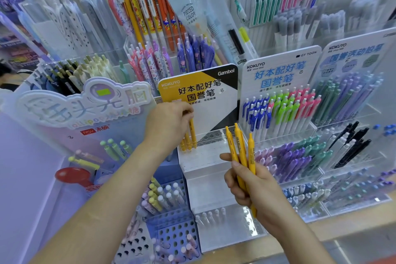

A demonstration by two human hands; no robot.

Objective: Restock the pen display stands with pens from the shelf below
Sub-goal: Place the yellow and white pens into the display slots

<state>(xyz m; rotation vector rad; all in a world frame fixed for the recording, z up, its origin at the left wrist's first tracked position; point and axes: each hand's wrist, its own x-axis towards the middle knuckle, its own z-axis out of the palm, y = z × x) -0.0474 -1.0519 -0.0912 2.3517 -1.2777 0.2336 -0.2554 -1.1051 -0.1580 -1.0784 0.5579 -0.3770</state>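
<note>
Head view: stand [203,158], top row mostly bare.
Left hand [169,123]: fingers pinch a pen [192,133], seating it.
Right hand [255,184]: fingers clamp spares [241,150], ready to feed.

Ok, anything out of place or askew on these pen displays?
Yes: a carded pack marked PIECED COLOR leans tilted among the racked pens, which stand loose in slots. The Gambol stand shows mostly empty holes, but that is the one being restocked.
</note>
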